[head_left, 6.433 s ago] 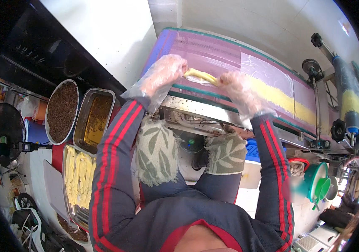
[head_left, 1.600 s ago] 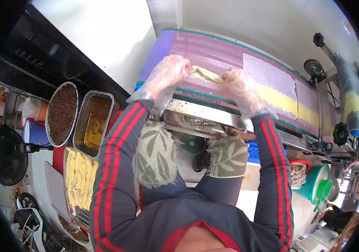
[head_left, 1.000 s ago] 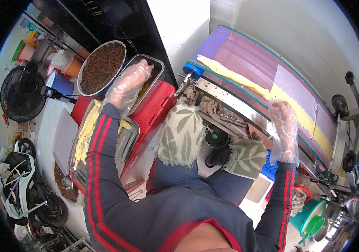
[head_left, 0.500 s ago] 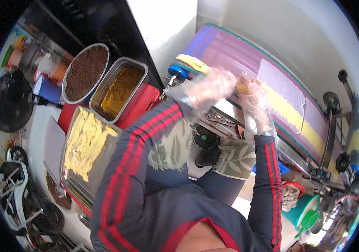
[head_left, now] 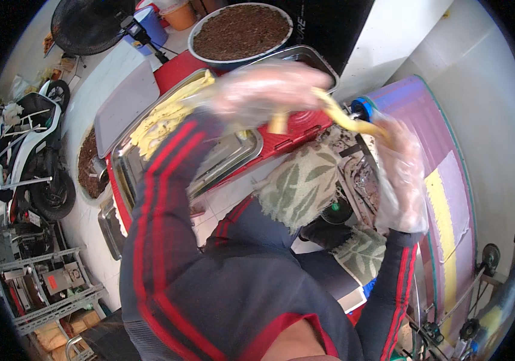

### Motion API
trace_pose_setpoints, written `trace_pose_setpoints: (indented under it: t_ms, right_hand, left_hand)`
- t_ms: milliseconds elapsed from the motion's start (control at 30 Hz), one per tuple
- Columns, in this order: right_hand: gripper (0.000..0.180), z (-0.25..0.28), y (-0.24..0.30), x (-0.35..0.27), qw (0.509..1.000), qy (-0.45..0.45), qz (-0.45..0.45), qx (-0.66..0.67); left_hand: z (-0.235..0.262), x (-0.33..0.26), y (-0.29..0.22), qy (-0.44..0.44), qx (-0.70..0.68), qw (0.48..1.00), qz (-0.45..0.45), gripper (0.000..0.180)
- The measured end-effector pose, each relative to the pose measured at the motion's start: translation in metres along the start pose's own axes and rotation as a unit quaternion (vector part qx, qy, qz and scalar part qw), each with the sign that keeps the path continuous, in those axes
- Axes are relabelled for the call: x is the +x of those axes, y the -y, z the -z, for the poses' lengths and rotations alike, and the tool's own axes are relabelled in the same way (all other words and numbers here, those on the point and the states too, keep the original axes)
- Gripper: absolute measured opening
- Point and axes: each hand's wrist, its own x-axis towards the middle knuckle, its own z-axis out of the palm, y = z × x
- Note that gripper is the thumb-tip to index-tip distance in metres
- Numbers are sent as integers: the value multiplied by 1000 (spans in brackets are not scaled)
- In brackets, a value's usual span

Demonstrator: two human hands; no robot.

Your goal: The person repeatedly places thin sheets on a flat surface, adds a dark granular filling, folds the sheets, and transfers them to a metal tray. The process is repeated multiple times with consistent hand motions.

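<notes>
A soft yellow strip (head_left: 347, 120) stretches between my two hands, both in clear plastic gloves. My left hand (head_left: 275, 90) is blurred by motion, its fingertips on the strip's upper end. My right hand (head_left: 403, 162) pinches the other end. Below the left hand hangs another yellow length (head_left: 278, 123); whether it belongs to the same strip I cannot tell. At left, yellow strips (head_left: 167, 117) with dark specks lie in a wide metal tray (head_left: 257, 144). Behind my left hand is a deeper metal pan (head_left: 326, 63), mostly hidden.
A round tub (head_left: 290, 36) of dark brown crumbly material stands at the back beside a red surface (head_left: 176, 69). On the right is a purple sheet-covered bench (head_left: 414, 108) with a yellow band. A patterned cloth (head_left: 302, 183) covers my lap. A motorbike (head_left: 34, 144) stands far left.
My view has turned left. Both hands have come away from the bench. The left hand has swung toward the trays, and the yellow strip now spans between the hands.
</notes>
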Motion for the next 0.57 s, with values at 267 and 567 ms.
trace_pose_setpoints:
  t_ms: [267,567]
  right_hand:
    - [29,-171,114,99,941,151,246,-175]
    - [43,-142,69,65,976,62,201,-58]
  left_hand:
    - [47,-157,-142,-194,364,759,504,57]
    - [230,-8,-9,-178,568,715,366,57]
